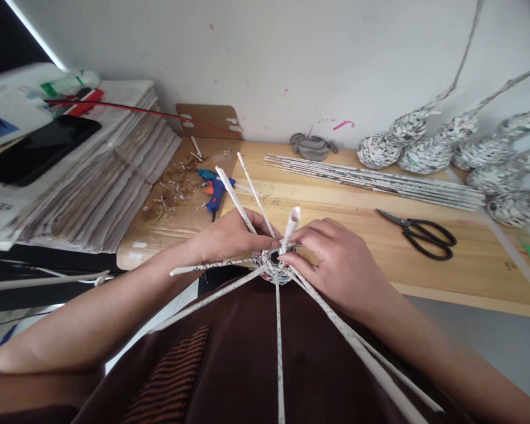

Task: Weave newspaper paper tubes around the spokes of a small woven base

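A small round piece woven from rolled paper tubes (274,272) sits between my hands, close to my body. Several paper tubes (279,347) fan outward from its rim, some toward me and some toward the table. My left hand (234,238) is closed on the left side of the rim, thumb and fingers pinching near the upright tubes. On the other side, my right hand (335,259) pinches a short, thick paper tube (291,227) that stands up with its hollow end showing. The fingertips of both hands nearly meet over the rim, partly hiding it.
Black scissors (428,235) lie right on the wooden table (335,206), before a bundle of paper tubes (380,184). Finished woven pieces (428,150) line the wall. A blue glue gun (214,191) rests on cardboard at left, beside stacked newspapers (110,171) carrying a phone (39,150).
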Motion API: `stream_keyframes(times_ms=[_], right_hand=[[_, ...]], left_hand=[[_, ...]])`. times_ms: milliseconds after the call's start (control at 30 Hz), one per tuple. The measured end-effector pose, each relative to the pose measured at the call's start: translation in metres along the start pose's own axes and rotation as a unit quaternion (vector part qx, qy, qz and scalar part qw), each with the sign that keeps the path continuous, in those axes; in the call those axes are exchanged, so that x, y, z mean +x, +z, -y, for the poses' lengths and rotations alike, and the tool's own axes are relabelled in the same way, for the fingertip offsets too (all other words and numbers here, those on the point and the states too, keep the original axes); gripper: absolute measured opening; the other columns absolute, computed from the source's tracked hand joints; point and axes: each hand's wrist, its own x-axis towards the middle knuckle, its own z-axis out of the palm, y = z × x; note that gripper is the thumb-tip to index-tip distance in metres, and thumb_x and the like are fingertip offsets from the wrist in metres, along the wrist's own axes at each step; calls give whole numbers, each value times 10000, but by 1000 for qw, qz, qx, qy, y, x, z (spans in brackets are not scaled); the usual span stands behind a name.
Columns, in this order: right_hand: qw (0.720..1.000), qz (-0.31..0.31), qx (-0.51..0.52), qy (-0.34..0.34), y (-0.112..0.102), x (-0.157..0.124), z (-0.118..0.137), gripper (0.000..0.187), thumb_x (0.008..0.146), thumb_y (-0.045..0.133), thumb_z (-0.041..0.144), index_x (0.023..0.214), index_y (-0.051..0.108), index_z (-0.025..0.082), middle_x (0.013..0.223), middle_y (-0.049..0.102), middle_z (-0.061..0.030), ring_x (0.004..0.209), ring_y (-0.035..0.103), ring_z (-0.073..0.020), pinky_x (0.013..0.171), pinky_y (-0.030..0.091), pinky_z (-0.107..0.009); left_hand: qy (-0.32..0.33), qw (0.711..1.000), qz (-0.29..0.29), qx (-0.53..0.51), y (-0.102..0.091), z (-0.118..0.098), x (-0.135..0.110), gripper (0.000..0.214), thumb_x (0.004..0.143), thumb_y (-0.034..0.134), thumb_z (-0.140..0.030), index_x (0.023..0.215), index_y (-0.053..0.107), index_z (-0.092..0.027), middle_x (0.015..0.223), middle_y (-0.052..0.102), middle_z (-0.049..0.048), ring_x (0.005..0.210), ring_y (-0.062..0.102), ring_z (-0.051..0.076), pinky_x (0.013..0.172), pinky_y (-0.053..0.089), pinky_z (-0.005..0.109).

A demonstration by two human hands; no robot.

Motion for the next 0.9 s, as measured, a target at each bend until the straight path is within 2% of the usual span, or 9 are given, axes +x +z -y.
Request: stream_keyframes(times_ms=[133, 333, 533, 733, 800, 900], right_hand=[[998, 10, 48, 41, 1, -2, 0, 171, 893, 723, 341, 976, 717, 191, 966, 743, -83, 933, 666, -253, 843, 480, -369], [980, 15, 150, 131, 4, -2, 5, 80, 899, 654, 230, 941, 722, 226, 887, 757, -24, 802, 681, -186, 738, 467, -296], [976, 27, 184, 111, 10, -5, -3, 149, 932, 663, 348, 862, 719, 230, 817, 744, -9, 702, 643, -144, 676, 444, -270], [980, -18, 189, 58, 14, -12, -6, 146, 943, 648, 305, 836, 717, 234, 915, 778, -35, 816, 696, -173, 762, 508, -306], [975, -26, 207, 71, 14, -13, -3, 123, 930, 649, 274, 840, 719, 229, 913, 778, -37, 822, 699, -178, 765, 516, -315], [960, -30, 241, 138, 15, -14, 1, 113, 896, 666, 270, 804, 710, 222, 836, 763, -31, 744, 671, -169, 684, 497, -306]], left_hand=[[2, 1000, 11, -13, 0, 0, -1, 254, 715, 805, -347, 864, 785, -142, 823, 789, 66, 742, 716, 184, 665, 545, 263], [2, 1000, 12, 9, 0, 2, 0, 250, 757, 782, -349, 900, 789, -144, 858, 791, 65, 750, 704, 166, 686, 531, 252], [-14, 999, 43, -8, 1, -2, 0, 254, 767, 763, -371, 872, 778, -140, 764, 752, 44, 657, 642, 137, 632, 497, 242], [-36, 999, 21, -26, 9, -2, -2, 246, 791, 745, -379, 885, 770, -153, 785, 749, 41, 684, 651, 148, 655, 492, 251], [-36, 998, 9, -43, 13, -1, -4, 223, 798, 739, -359, 883, 765, -154, 781, 748, 37, 689, 655, 148, 666, 493, 253], [-17, 999, -4, -51, 19, 0, -9, 205, 824, 720, -343, 884, 755, -150, 785, 746, 32, 686, 649, 138, 669, 489, 249]])
